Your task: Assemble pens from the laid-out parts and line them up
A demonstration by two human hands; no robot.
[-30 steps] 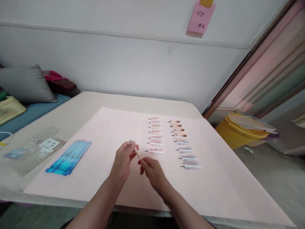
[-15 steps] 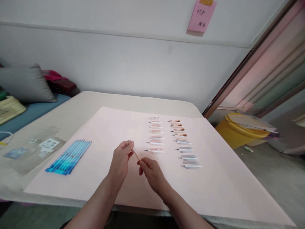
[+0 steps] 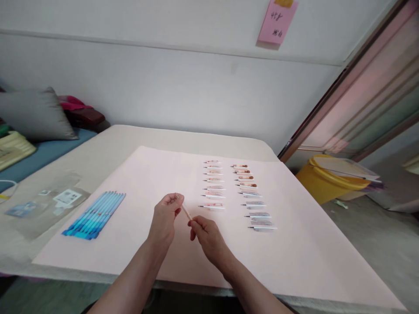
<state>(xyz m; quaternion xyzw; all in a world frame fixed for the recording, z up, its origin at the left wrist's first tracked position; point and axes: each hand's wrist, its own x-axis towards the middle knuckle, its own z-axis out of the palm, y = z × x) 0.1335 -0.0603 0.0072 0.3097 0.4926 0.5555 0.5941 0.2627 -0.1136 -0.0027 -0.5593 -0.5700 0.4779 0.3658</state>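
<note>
A slim pale pen barrel slants between my two hands above the pink sheet. My left hand is closed, pinching its upper end with thumb and fingers; a small light tip shows at those fingertips. Lower down, my right hand grips the other end, and its fingers hide that part. Just right of my hands, pinkish pen parts lie in a column, with thin dark-tipped refills among them. Farther right is a second column, with brown-ended pieces at the back and greyish pieces nearer.
Several blue pens lie side by side at the left. Beyond them is a clear plastic bag with a white label. The pink sheet covers much of the table. A yellow bin stands off the right edge; a grey cushion is far left.
My left hand has shifted very slightly left, and a small light tip now shows at its fingertips. The right hand and the laid-out pieces look the same.
</note>
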